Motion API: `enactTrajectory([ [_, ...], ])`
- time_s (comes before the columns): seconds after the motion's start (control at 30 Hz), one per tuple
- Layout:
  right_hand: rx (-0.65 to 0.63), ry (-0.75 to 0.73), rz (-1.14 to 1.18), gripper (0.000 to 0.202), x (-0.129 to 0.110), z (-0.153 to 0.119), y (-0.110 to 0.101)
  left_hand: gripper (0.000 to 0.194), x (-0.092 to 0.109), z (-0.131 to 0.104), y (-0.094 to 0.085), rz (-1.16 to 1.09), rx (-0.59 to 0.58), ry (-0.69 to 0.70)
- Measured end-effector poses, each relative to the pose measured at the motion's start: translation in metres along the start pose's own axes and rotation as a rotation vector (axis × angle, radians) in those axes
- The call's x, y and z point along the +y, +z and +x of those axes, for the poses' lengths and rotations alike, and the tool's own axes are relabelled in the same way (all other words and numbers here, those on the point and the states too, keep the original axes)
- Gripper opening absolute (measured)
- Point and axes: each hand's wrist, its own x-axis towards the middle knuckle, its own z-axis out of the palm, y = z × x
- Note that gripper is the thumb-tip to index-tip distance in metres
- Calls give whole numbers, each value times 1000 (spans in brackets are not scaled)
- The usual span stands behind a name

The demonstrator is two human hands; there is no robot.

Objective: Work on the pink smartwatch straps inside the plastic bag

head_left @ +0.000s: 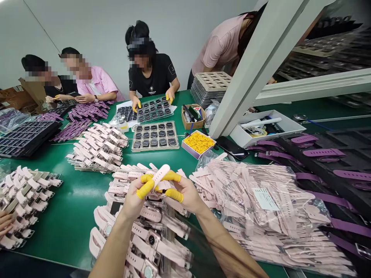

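Observation:
In the middle of the head view both my hands hold a pale pink watch strap [161, 176], its holed end pointing up. My left hand [135, 197], with yellow finger cots on thumb and forefinger, pinches it from the left. My right hand [185, 192], also in yellow finger cots, grips its lower part, where a dark bit shows between the fingers; whether a watch case is attached I cannot tell. Below my hands lie trays of pink-strapped watches [152, 239]. To the right is a heap of bagged pink straps [246, 204] with a white label.
Beyond my hands stand a box of yellow finger cots [199, 143], a tray of black watch faces [155, 136] and a phone [232, 148]. Purple straps [321, 153] lie right. A white post [255, 65] rises at right. Co-workers [152, 73] work across the green table [78, 189].

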Motion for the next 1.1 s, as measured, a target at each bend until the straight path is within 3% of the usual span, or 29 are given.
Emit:
enactTrajectory([
  [0.17,35,-10,-141,34,-7,-2,0,47,-1,2,1,-29,-37,-12],
  [0.3,22,-135,-325,20,-13,-3,-3,47,-2,3,-1,31,-29,-21],
  [0.4,16,-214,-385,23,-15,-2,-10,40,-2,3,-4,82,-71,-35],
  [0.63,-30,-269,-412,26,-23,0,-15,34,-8,-1,-11,204,-167,8],
  [0.77,-108,-269,-420,16,-29,2,-10,30,-6,-3,-7,295,-188,-73],
  [0.97,-113,-225,-355,25,-30,2,-13,35,-7,-2,-16,179,-197,-16],
  [1.1,-120,-239,-353,29,-30,1,-13,33,-6,-3,-17,251,-221,-19],
])
